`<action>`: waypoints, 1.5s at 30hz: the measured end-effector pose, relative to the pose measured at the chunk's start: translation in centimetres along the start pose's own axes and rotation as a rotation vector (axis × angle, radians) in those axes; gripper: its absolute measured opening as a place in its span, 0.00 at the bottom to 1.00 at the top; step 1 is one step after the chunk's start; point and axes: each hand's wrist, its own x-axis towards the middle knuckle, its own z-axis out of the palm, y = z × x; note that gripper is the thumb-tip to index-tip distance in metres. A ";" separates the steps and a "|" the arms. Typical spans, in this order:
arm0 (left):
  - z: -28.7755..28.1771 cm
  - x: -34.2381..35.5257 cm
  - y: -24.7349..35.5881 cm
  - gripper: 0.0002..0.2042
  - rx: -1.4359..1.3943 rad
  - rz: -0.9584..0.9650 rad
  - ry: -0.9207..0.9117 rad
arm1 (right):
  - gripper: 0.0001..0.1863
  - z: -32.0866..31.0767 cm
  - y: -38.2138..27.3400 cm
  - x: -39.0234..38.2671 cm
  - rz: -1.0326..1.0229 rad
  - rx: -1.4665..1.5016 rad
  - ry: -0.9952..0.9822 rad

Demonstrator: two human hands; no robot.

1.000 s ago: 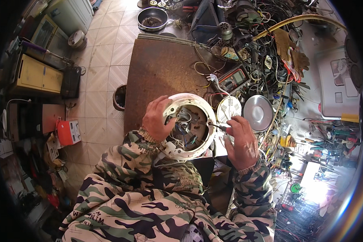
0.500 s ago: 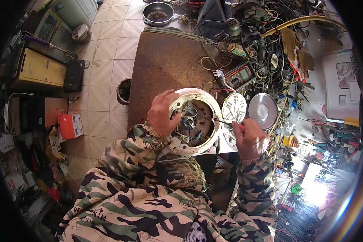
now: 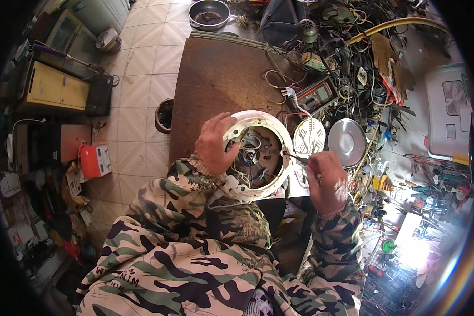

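A round white appliance housing (image 3: 280, 181) stands at the front edge of the brown worktop, its open inside showing wires and a metal base. My left hand (image 3: 215, 142) is closed on the housing's left rim, thumb inward and fingers outside. In my right hand (image 3: 327, 181) is a screwdriver (image 3: 302, 159) with a red handle and dark shaft. Its tip meets the right side of the rim, by a small dark hole. Just right of the housing lie a white slotted round cover (image 3: 309, 136) and a shallow silver metal dish (image 3: 347, 142).
Behind the cover sit a multimeter (image 3: 318, 96) and a white power plug (image 3: 288, 93) on its cord. Tangled cables (image 3: 347, 63) heap up at the back right. Pliers and other hand tools (image 3: 432, 192) lie at the right, near a bright lamp. The brown worktop (image 3: 221, 73) stretches away behind the housing.
The whole view has shifted slightly. My right hand has turned a little around the screwdriver handle, while its tip stays at the rim. The left hand keeps its hold.
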 end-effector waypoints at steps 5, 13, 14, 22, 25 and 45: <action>0.1 0.0 0.0 0.30 -0.014 -0.007 0.006 | 0.12 -0.8 0.1 -0.2 0.019 -0.152 -0.050; -0.1 0.0 0.1 0.31 -0.011 -0.022 -0.011 | 0.11 -0.6 0.0 -0.7 0.016 -0.222 -0.038; -0.1 0.0 0.1 0.31 -0.014 -0.023 -0.007 | 0.11 -0.6 0.0 -0.6 0.030 -0.238 -0.034; -0.1 0.0 0.2 0.30 -0.012 -0.014 0.004 | 0.10 0.0 1.1 -0.6 0.084 -0.219 -0.061; 0.4 0.1 0.1 0.30 -0.020 -0.034 0.011 | 0.11 0.6 -0.4 0.2 -0.055 -0.048 0.045; 0.0 0.2 0.3 0.30 -0.014 -0.010 0.019 | 0.12 0.1 -0.2 0.3 -0.031 0.004 0.008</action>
